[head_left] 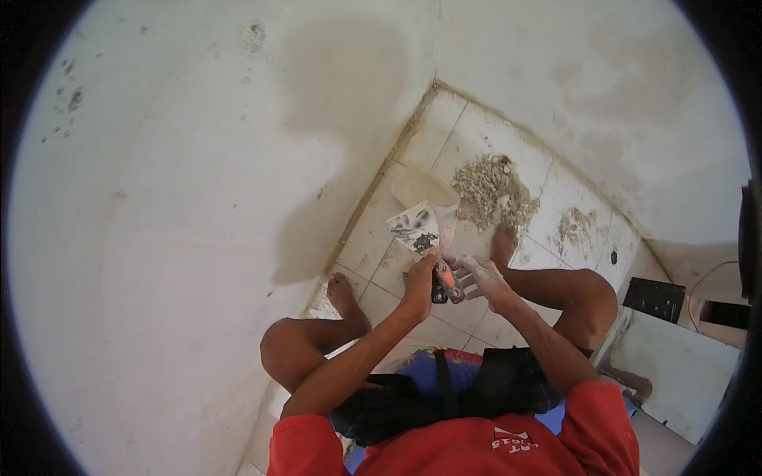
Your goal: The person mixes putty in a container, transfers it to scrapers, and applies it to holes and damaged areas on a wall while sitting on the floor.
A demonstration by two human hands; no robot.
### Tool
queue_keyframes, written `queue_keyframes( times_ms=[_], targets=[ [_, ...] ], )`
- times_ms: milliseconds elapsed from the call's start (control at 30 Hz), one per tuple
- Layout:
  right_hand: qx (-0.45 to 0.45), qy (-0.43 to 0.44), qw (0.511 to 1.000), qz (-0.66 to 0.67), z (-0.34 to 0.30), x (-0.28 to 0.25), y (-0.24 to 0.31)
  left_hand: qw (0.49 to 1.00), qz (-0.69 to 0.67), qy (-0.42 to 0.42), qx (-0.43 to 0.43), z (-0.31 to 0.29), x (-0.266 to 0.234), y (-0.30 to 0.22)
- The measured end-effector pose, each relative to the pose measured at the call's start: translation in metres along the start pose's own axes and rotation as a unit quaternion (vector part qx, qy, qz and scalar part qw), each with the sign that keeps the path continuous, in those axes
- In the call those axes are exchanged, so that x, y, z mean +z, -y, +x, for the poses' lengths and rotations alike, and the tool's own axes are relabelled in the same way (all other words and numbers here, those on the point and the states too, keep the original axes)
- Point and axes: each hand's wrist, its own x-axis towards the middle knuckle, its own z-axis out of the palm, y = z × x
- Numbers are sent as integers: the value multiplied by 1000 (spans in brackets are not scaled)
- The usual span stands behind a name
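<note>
Your two putty knives [414, 228], gripped in your left hand [421, 279], point away from you, blades partly overlapping; the left blade is pale with dark smears; one handle [448, 276] shows orange and dark.

head: left head-worn fisheye | faces steeply down | near left hand [421, 279], right hand [482, 279] | floor corner [444, 119] farther off

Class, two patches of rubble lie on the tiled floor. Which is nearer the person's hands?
The bigger, thicker heap, right by the toes of the person's right foot. The other patch is smaller, thinner and farther right.
</note>
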Motion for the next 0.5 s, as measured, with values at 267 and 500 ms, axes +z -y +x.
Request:
queue_keyframes(
  times_ms=[267,500],
  targets=[
    [4,39,987,154,44,28,-27,996,83,-34,20,1,-32,31],
    [-78,-119,979,-147,149,-26,-12,973,198,-105,57,0,-63,13]
  ],
)
